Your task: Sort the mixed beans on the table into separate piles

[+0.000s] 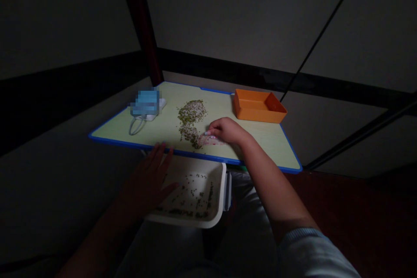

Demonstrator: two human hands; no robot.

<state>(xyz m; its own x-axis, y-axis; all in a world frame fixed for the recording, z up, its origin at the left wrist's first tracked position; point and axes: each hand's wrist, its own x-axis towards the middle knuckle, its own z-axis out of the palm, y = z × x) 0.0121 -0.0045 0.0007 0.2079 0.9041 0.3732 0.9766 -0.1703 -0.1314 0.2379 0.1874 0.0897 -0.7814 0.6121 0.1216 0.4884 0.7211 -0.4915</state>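
Observation:
A flat board with a pale green top and blue edging (221,106) lies in front of me. On it sits an elongated heap of green beans mixed with pale grains (190,121). My right hand (226,131) rests on the board at the heap's lower end, curled over a flat pale pink card (213,140), which seems held against the board. My left hand (146,178) hangs lower with its fingers spread, holding nothing, its fingertips near the board's front edge. Below that edge, a white tray (185,221) holds scattered green beans, partly under my left hand.
An orange rectangular tray (257,106) stands at the board's far right. A pixelated blue object (145,102) lies at the far left, with a white item and a grey loop beside it. A dark red post rises behind the board.

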